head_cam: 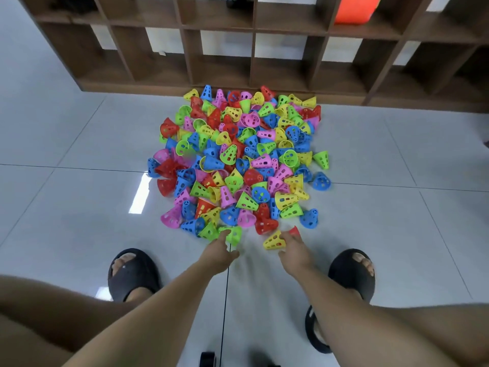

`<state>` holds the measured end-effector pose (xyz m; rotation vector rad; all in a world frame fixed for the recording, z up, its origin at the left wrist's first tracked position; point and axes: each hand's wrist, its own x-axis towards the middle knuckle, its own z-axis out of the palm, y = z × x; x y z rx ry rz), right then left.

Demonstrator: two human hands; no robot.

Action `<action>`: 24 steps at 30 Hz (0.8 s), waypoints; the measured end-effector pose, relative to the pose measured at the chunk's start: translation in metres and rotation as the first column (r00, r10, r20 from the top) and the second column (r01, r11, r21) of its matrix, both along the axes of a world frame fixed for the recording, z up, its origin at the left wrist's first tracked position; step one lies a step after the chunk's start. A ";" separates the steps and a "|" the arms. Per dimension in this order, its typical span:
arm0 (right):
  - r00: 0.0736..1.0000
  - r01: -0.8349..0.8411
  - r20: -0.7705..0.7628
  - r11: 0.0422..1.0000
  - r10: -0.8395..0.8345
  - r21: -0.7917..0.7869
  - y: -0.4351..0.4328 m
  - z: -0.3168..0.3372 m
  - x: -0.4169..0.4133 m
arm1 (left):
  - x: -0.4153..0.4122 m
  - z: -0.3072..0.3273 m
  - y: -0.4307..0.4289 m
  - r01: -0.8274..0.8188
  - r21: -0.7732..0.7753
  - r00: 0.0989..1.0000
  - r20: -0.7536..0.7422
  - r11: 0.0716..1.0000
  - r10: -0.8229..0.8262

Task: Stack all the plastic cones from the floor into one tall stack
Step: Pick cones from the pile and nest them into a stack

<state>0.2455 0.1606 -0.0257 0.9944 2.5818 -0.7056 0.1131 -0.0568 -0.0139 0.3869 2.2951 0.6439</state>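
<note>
Fingers (pixel 223 237) of our left hand (pixel 218 254) are stretched out straight, tips on a green cone (pixel 235 235) at the near edge of the pile (pixel 238 160). The thumb sticks out sideways, clear of the cone, so nothing is gripped there.

Right hand (pixel 295 251): fingers (pixel 287 236) rest on the wide rim of a yellow cone (pixel 274 241), which lies on its side with its mouth toward us, just apart from the pile. We can't tell whether the thumb closes on it or the fingers only touch. A red cone (pixel 294 230) sits right behind those fingertips; contact is unclear.

The cones lie loose in one heap, tipped every way: red, blue, green, yellow, pink, all perforated. The heap sits on the grey tiled floor (pixel 79 207), its far edge against the base of a brown cubby shelf (pixel 185 62). Stragglers on the right side are two blue cones (pixel 321 181) and one light green cone (pixel 321 158), just off the main mass.

An orange object (pixel 354 9) sits in an upper cubby; we can't identify it.

Both our arms reach forward and down. Our feet are in black slippers (pixel 132 274), one on either side of the hands. A small dark item (pixel 207 358) shows at the bottom edge between our legs, too cropped to name.
</note>
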 end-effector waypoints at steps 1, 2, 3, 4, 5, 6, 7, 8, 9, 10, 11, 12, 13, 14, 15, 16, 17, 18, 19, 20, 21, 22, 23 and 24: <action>1.000 -0.003 -0.004 1.000 0.003 -0.004 -0.002 0.000 -0.002 | -0.002 -0.001 0.002 -0.006 0.003 1.000 0.002 1.000 0.006; 1.000 -0.004 -0.012 1.000 0.004 -0.007 -0.003 0.000 -0.004 | -0.004 -0.003 0.005 -0.012 0.002 1.000 0.001 1.000 0.012; 1.000 -0.003 -0.021 1.000 0.003 -0.007 -0.004 -0.002 -0.005 | -0.006 -0.005 0.007 -0.017 -0.002 1.000 0.002 1.000 0.017; 1.000 0.000 -0.028 1.000 0.000 -0.011 -0.004 -0.004 -0.006 | -0.008 -0.007 0.010 -0.019 -0.006 1.000 0.003 1.000 0.019; 0.999 0.005 -0.034 1.000 -0.005 -0.023 -0.004 -0.006 -0.006 | -0.009 -0.010 0.013 -0.016 -0.017 1.000 0.006 1.000 0.016; 0.999 0.005 -0.040 0.999 -0.007 -0.038 -0.003 -0.010 -0.007 | -0.011 -0.013 0.016 -0.008 -0.029 1.000 0.015 1.000 0.009; 0.999 -0.001 -0.046 0.999 -0.002 -0.052 -0.002 -0.013 -0.007 | -0.012 -0.015 0.018 -0.002 -0.039 1.000 0.027 0.999 0.003; 0.999 -0.003 -0.050 0.998 0.000 -0.062 -0.002 -0.015 -0.008 | -0.013 -0.019 0.019 -0.002 -0.039 0.999 0.041 0.999 0.004; 0.998 -0.002 -0.058 0.998 -0.002 -0.064 -0.002 -0.019 -0.008 | -0.015 -0.023 0.021 -0.006 -0.033 0.999 0.053 0.999 0.008; 0.998 0.006 -0.066 0.998 -0.010 -0.058 -0.002 -0.021 -0.008 | -0.015 -0.025 0.022 -0.005 -0.030 0.998 0.057 1.000 0.007; 0.997 0.016 -0.077 0.999 -0.020 -0.052 -0.002 -0.023 -0.008 | -0.016 -0.028 0.023 -0.004 -0.031 0.999 0.050 1.000 0.006; 0.996 0.028 -0.087 0.999 -0.032 -0.046 -0.001 -0.025 -0.007 | -0.016 -0.031 0.024 -0.005 -0.030 0.999 0.041 1.000 0.007; 0.994 0.045 -0.101 0.998 -0.050 -0.051 -0.001 -0.028 -0.007 | -0.016 -0.033 0.025 -0.010 -0.031 0.999 0.031 0.999 0.011; 0.991 0.060 -0.114 0.996 -0.067 -0.060 -0.001 -0.030 -0.006 | -0.015 -0.036 0.025 -0.005 -0.033 1.000 0.028 0.999 0.006; 0.988 0.073 -0.133 0.995 -0.082 -0.066 -0.001 -0.031 -0.006 | -0.012 -0.039 0.025 0.008 -0.040 0.999 0.034 0.999 -0.006; 0.984 0.092 -0.146 0.993 -0.102 -0.072 -0.001 -0.032 -0.006 | -0.008 -0.041 0.024 0.025 -0.043 0.999 0.035 0.999 -0.024; 0.980 0.113 -0.154 0.990 -0.124 -0.082 -0.001 -0.033 -0.006 | -0.003 -0.043 0.024 0.038 -0.050 0.999 0.026 0.998 -0.036; 0.975 0.143 -0.159 0.985 -0.157 -0.100 -0.001 -0.034 -0.005 | 0.002 -0.046 0.023 0.039 -0.059 0.999 0.011 0.997 -0.039; 0.966 0.177 -0.166 0.976 -0.197 -0.125 -0.001 -0.036 -0.004 | 0.008 -0.048 0.023 0.031 -0.074 1.000 0.002 0.997 -0.031; 0.954 0.215 -0.177 0.964 -0.241 -0.156 -0.002 -0.036 -0.003 | 0.013 -0.049 0.023 0.025 -0.087 1.000 0.000 0.996 -0.025; 0.940 0.255 -0.181 0.948 -0.290 -0.192 -0.001 -0.036 -0.002 | 0.017 -0.049 0.023 0.019 -0.090 1.000 0.001 0.996 -0.019; 0.924 0.297 -0.174 0.926 -0.340 -0.235 -0.001 -0.036 -0.002 | 0.020 -0.049 0.023 0.007 -0.089 1.000 0.009 0.996 -0.006; 0.905 0.337 -0.169 0.900 -0.391 -0.275 0.000 -0.036 -0.002 | 0.021 -0.049 0.023 -0.016 -0.080 1.000 0.019 0.997 0.018; 0.882 0.380 -0.160 0.870 -0.443 -0.313 0.002 -0.037 -0.002 | 0.021 -0.049 0.023 -0.049 -0.061 0.998 0.023 0.997 0.050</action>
